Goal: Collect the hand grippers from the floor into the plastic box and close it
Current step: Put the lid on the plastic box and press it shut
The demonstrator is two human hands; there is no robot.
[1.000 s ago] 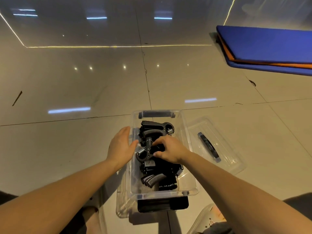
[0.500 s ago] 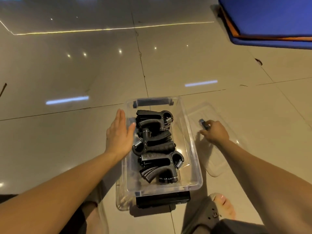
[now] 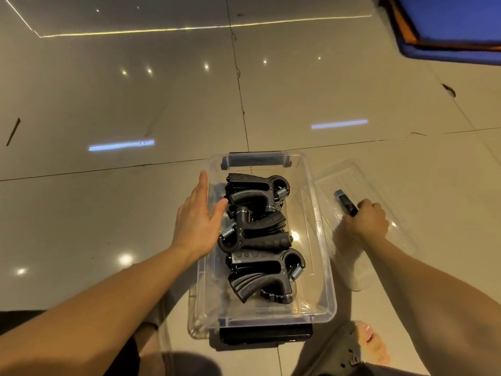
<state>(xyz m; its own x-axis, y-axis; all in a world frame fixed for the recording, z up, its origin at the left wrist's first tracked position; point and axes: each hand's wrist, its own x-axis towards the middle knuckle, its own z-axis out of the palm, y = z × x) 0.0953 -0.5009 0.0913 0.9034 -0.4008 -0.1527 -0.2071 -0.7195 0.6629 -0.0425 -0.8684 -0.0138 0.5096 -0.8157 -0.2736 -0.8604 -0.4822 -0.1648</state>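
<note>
Against the left wall of the clear plastic box (image 3: 320,270) the left hand (image 3: 195,223) lies flat, fingers spread, likely steadying it, while black ribbed hand grippers (image 3: 257,237) with steel springs fill it and the right hand (image 3: 366,223) clasps the transparent lid's (image 3: 379,191) dark handle (image 3: 345,202) on the floor beside it.

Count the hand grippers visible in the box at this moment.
3 clearly visible, all inside the clear box: one at the far end, one in the middle, one at the near end. More may be hidden underneath.
</note>
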